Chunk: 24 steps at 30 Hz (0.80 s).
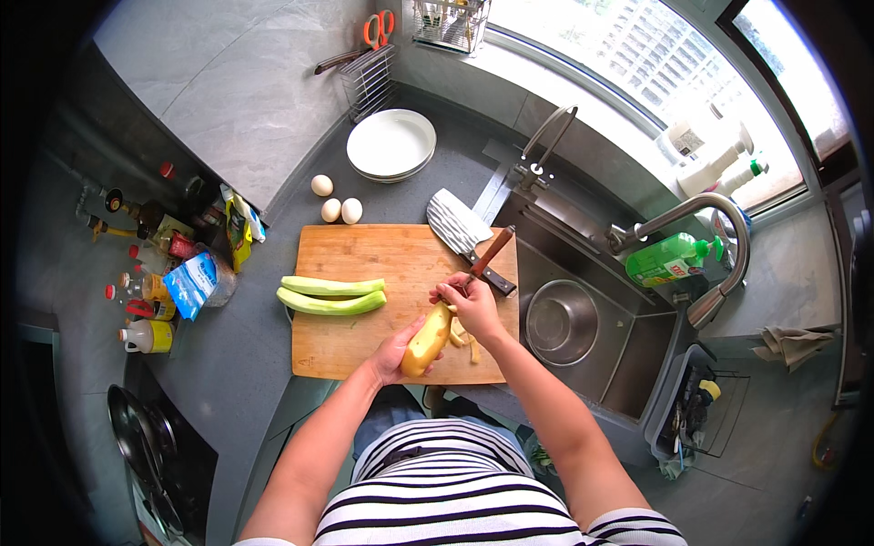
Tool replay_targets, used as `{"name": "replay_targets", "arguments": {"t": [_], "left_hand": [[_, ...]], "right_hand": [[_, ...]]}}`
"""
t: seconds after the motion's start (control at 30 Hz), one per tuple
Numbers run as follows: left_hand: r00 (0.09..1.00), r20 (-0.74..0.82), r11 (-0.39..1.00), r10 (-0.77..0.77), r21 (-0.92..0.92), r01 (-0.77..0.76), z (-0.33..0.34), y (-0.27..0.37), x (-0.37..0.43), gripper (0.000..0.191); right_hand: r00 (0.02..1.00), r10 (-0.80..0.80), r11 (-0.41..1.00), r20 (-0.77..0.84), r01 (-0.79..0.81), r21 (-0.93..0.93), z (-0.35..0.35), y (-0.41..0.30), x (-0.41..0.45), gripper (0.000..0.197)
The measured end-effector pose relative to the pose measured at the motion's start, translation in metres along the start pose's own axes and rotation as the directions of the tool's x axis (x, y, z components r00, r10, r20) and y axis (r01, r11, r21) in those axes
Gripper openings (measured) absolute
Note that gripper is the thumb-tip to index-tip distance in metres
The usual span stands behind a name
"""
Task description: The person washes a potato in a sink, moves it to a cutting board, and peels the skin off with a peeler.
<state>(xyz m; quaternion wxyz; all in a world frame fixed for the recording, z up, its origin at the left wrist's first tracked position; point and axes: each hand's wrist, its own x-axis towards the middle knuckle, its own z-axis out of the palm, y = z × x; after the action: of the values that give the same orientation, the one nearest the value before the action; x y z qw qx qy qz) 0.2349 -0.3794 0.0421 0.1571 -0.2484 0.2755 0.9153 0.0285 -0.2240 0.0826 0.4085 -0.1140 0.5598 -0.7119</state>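
Note:
My left hand (pixel 394 351) grips a partly peeled yellow potato (pixel 427 345) from below, over the front of a wooden cutting board (pixel 355 256). At the potato's upper end, my right hand (pixel 474 306) holds a small peeling tool with a brown wooden handle (pixel 493 250); the handle points up and away, and its working end is mostly hidden by my fingers. Strips of peel (pixel 472 347) lie on the board beneath my right hand. Behind it rests a cleaver (pixel 459 224) with a dark handle. Two long, peeled, pale green vegetables (pixel 332 293) lie side by side on the left.
Beyond the board are three eggs (pixel 331 209) and stacked white plates (pixel 391 143). To the right, a steel sink (pixel 625 365) holds a metal bowl (pixel 561 322), near a curved faucet (pixel 734 225) and green soap bottle (pixel 666 259). Bottles (pixel 147 336) and a pan (pixel 130 426) stand left.

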Motion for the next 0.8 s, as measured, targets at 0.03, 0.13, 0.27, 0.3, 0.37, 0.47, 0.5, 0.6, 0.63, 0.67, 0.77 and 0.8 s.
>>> {"name": "replay_targets", "arguments": {"t": [0.03, 0.13, 0.27, 0.3, 0.37, 0.47, 0.5, 0.6, 0.63, 0.67, 0.77, 0.8], "left_hand": [[1.0, 0.01, 1.0, 0.016, 0.017, -0.016, -0.004, -0.002, -0.003, 0.067], [1.0, -0.007, 0.996, 0.029, 0.082, -0.028, -0.001, 0.0, -0.011, 0.064], [0.996, -0.063, 0.996, 0.064, -0.057, -0.067, 0.014, 0.006, -0.018, 0.06], [0.994, -0.054, 0.996, 0.091, 0.004, -0.091, 0.019, 0.008, -0.021, 0.061], [0.991, -0.049, 0.991, 0.121, 0.063, -0.118, 0.02, 0.01, -0.022, 0.065], [0.994, 0.003, 0.955, 0.114, 0.275, -0.11, 0.019, 0.019, -0.016, 0.09], [0.994, 0.019, 0.942, 0.106, 0.318, -0.106, 0.021, 0.02, -0.014, 0.096], [0.99, 0.013, 0.931, 0.139, 0.339, -0.135, 0.023, 0.022, -0.013, 0.089], [0.989, 0.029, 0.931, 0.146, 0.333, -0.147, 0.023, 0.023, -0.014, 0.091], [0.988, 0.036, 0.932, 0.149, 0.329, -0.152, 0.023, 0.024, -0.015, 0.091], [0.992, 0.069, 0.941, 0.102, 0.316, -0.119, 0.021, 0.024, -0.012, 0.092], [0.994, 0.074, 0.945, 0.083, 0.311, -0.102, 0.022, 0.023, -0.013, 0.091]], "right_hand": [[0.994, -0.098, 0.982, -0.049, 0.088, -0.17, 0.0, 0.003, 0.003, 0.015], [0.982, -0.181, 0.924, -0.062, 0.148, -0.352, -0.019, 0.011, 0.011, 0.016], [0.994, -0.11, 0.921, -0.004, 0.101, -0.376, -0.031, 0.013, 0.003, 0.018], [0.996, -0.083, 0.946, 0.022, 0.086, -0.311, -0.028, 0.008, 0.004, 0.019], [0.996, -0.033, 0.982, 0.078, 0.047, -0.184, -0.02, -0.006, 0.006, 0.021], [0.965, 0.1, 0.97, 0.24, -0.042, -0.238, -0.009, -0.015, -0.001, 0.018], [0.956, 0.136, 0.966, 0.261, -0.07, -0.248, -0.01, -0.017, -0.003, 0.018], [0.982, 0.109, 0.989, 0.156, -0.091, -0.118, -0.008, -0.017, -0.003, 0.019], [0.987, 0.097, 0.993, 0.125, -0.088, -0.076, -0.007, -0.015, -0.003, 0.019], [0.997, 0.064, 0.998, 0.051, -0.063, -0.017, -0.003, -0.008, -0.011, 0.019], [0.996, 0.058, 0.997, -0.075, -0.053, 0.063, -0.002, 0.002, 0.005, 0.019], [0.98, 0.101, 0.994, -0.174, -0.093, 0.056, -0.003, 0.007, 0.008, 0.017]]}}
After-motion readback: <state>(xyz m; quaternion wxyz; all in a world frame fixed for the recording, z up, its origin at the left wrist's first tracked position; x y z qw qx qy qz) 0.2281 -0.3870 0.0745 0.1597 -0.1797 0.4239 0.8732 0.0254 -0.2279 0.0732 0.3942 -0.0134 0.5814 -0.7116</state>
